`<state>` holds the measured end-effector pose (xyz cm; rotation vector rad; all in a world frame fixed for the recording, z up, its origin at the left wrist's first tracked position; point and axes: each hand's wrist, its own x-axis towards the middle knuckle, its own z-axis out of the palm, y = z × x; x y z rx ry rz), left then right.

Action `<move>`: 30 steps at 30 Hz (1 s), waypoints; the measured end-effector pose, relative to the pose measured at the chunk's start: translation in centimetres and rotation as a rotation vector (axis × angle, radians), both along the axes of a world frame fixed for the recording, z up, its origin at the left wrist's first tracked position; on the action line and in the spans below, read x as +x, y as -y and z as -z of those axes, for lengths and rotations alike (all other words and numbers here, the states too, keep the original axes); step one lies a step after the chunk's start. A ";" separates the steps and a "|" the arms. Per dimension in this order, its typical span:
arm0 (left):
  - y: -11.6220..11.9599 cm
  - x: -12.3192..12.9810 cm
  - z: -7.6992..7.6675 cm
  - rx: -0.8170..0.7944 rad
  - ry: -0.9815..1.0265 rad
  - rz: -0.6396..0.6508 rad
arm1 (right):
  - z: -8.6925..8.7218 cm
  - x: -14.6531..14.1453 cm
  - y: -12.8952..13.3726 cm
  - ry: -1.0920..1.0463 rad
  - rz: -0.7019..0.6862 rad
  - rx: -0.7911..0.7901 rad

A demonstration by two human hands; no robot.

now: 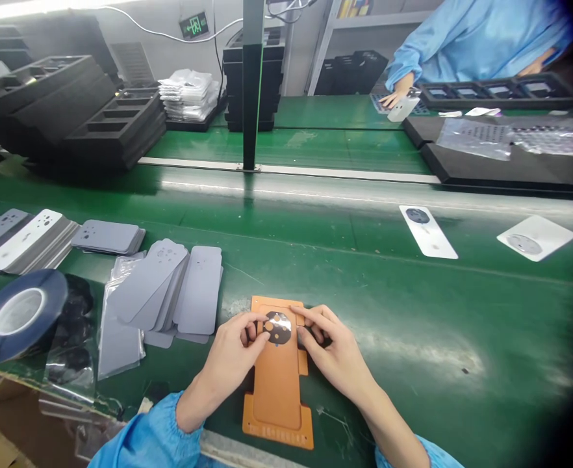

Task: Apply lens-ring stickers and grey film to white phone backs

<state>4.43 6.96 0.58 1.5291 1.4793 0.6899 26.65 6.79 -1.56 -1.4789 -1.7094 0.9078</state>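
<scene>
An orange jig plate (277, 383) with a phone-shaped recess lies on the green work surface in front of me. Over its upper part is a round, shiny dark film piece (281, 334) with several holes. My left hand (235, 348) has thumb and index fingertips at the film's left edge, closed on it. At the jig's upper right edge, my right hand (332, 348) holds its index finger stretched out, thumb apart below it. Nothing shows between those two fingers; its other fingers are curled and partly hidden.
Grey phone-shaped panels (199, 286) lie stacked at left, beside a roll of blue film (62, 305). Two white cards (437, 242) with round dark pieces lie at right. A dark post (250, 97) stands ahead. Across the bench, a person in blue sleeves (462, 45) handles a panel.
</scene>
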 end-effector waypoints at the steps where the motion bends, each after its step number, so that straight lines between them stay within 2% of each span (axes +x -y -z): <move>1: 0.0 0.0 0.0 -0.026 0.010 -0.007 | 0.1 0.0 0.0 0.002 0.002 -0.006; 6: 0.4 -0.2 -0.1 -0.080 0.045 -0.024 | 0.0 0.0 -0.1 0.010 0.007 -0.037; 9: 1.3 -0.7 -0.3 -0.013 0.028 -0.042 | 0.0 -0.1 0.0 0.027 0.007 -0.046; 11: 1.9 -1.7 -0.9 0.086 -0.021 -0.060 | 0.2 0.1 0.0 0.048 0.008 -0.047; 14: 1.9 -4.4 -2.3 0.346 -0.198 -0.111 | 1.2 0.7 -0.1 0.076 0.002 -0.030; 17: 1.2 -8.5 -3.6 0.610 -0.491 -0.256 | 2.5 1.3 -0.4 0.109 -0.033 -0.025; 19: 0.8 -11.3 -3.9 0.646 -0.686 -0.351 | 3.0 1.4 -0.5 0.120 -0.034 -0.015; 21: 0.8 -13.5 -3.6 0.588 -0.798 -0.367 | 3.3 1.4 -0.6 0.122 -0.014 0.002; 23: 1.3 -14.6 -3.0 0.546 -0.835 -0.346 | 3.3 1.3 -0.7 0.123 -0.004 0.017; 26: 2.5 -14.4 -2.1 0.572 -0.839 -0.306 | 3.1 1.1 -0.8 0.116 -0.009 0.033; 30: 3.8 -13.3 -1.8 0.665 -0.814 -0.221 | 2.6 1.0 -0.8 0.103 -0.005 0.030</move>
